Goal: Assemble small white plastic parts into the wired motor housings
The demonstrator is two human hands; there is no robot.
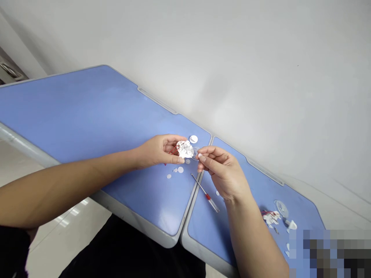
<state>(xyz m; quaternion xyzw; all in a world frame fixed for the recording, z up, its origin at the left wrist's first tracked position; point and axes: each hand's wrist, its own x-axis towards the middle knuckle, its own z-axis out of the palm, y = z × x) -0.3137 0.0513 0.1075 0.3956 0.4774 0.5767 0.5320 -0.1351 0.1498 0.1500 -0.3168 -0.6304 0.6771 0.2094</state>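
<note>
L hand (160,151) held white casing (184,149) w/ red wires (174,149) just over table (87,112); R hand (222,166) pinched tiny white disc (200,155) nearby. Imo slack pinch could've dropped it among loose discs (180,170) below.

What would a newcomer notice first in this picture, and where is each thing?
The eye would probably fall first on the red-wired white part in the left hand, near the middle of the view. Just beside it, the right hand pinches a small white piece. Below them, a screwdriver lies by the seam between two blue tables.
</note>
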